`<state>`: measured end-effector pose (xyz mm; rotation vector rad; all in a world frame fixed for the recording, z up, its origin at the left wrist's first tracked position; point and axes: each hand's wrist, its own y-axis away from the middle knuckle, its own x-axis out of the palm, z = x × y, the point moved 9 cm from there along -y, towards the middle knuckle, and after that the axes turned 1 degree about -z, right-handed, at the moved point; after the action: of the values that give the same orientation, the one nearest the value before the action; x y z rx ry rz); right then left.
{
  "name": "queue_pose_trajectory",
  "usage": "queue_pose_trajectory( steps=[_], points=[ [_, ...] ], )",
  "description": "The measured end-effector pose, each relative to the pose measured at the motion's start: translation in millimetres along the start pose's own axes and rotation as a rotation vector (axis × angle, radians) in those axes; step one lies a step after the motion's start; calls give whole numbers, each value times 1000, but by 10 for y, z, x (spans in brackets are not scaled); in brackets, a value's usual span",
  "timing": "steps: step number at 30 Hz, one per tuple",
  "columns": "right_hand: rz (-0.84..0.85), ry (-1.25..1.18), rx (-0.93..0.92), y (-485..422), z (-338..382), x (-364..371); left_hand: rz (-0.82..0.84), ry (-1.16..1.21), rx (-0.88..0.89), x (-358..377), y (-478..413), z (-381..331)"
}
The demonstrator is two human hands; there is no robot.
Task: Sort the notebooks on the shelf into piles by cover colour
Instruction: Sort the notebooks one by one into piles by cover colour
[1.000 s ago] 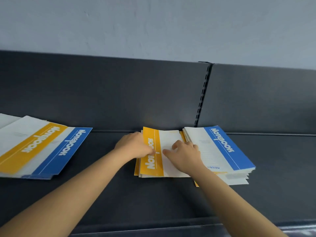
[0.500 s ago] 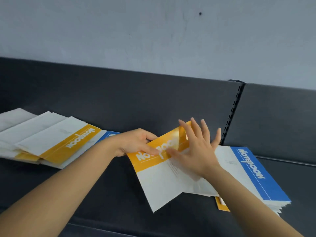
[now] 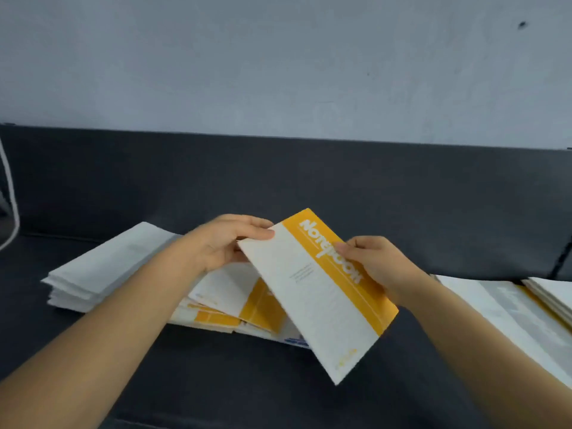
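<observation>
A white notebook with a yellow band (image 3: 322,292) hangs tilted in the air over the dark shelf (image 3: 216,382). My left hand (image 3: 226,243) pinches its upper left corner. My right hand (image 3: 374,264) grips its yellow right edge. Beneath it lies a loose pile of yellow-banded notebooks (image 3: 235,301), with a bit of blue cover (image 3: 294,340) peeking out at the pile's front. A stack of white-faced notebooks (image 3: 105,270) lies to the left. Another pile of notebooks (image 3: 510,314) lies at the right edge, partly cut off.
The shelf's dark back panel (image 3: 309,178) rises behind the piles, with a pale wall (image 3: 278,63) above. A white cable (image 3: 10,199) hangs at the far left. A slotted upright (image 3: 561,258) shows at the right edge.
The yellow-banded notebook has been lifted off the middle pile and carried left over the mixed pile. My right hand went from lying flat on it to gripping its edge. The view panned left.
</observation>
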<state>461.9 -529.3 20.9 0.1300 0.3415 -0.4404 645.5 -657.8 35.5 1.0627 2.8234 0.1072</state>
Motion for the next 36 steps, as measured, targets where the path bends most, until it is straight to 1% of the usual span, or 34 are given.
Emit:
queue_pose_trajectory(
  steps=[2, 3, 5, 6, 8, 9, 11, 12, 13, 14, 16, 20, 22, 24, 26, 32, 34, 36],
  points=[
    [-62, -188, 147, -84, -67, 338, -10, 51, -18, -389, 10, 70],
    [-97, -243, 193, -114, -74, 503, -39, 77, -15, -557, 0, 95],
    [-198, -267, 238, -157, -72, 751, -98, 89, 0, -800, -38, 165],
    [-247, -224, 234, -175, -62, 836, -115, 18, 10, -872, -61, 201],
    [-299, -50, 217, -209, -50, 989, -120, -311, 25, -948, -75, 258],
    [-297, 45, 224, -207, -37, 1063, -118, -511, 34, -968, -73, 287],
    [-259, 206, 299, -188, -38, 1182, -152, -887, 54, -1020, -51, 302],
    [-231, 258, 352, -182, -54, 1220, -180, -1013, 52, -1060, -51, 307],
    [-219, 264, 383, -186, -52, 1237, -185, -1064, 33, -1107, -73, 345],
    [-222, 239, 396, -186, -30, 1240, -157, -1040, 1, -1133, -95, 402],
    [-236, 132, 409, -200, 14, 1253, -89, -844, -23, -1160, -151, 507],
    [-243, -74, 398, -261, 89, 1434, -83, -504, 48, -1119, -154, 485],
    [-207, -64, 374, -282, 151, 1601, -78, -370, 56, -1095, -185, 467],
    [-205, -36, 359, -289, 202, 1725, -38, -324, -6, -1067, -189, 512],
    [-213, -26, 360, -286, 230, 1797, -23, -355, -41, -1090, -233, 570],
    [-199, 46, 314, -370, 286, 1919, -49, -551, -11, -1215, -312, 609],
    [-212, 91, 284, -354, 303, 1872, -76, -685, 28, -1238, -287, 523],
    [-241, 145, 225, -304, 324, 1760, -132, -906, 108, -1201, -213, 325]
  ],
)
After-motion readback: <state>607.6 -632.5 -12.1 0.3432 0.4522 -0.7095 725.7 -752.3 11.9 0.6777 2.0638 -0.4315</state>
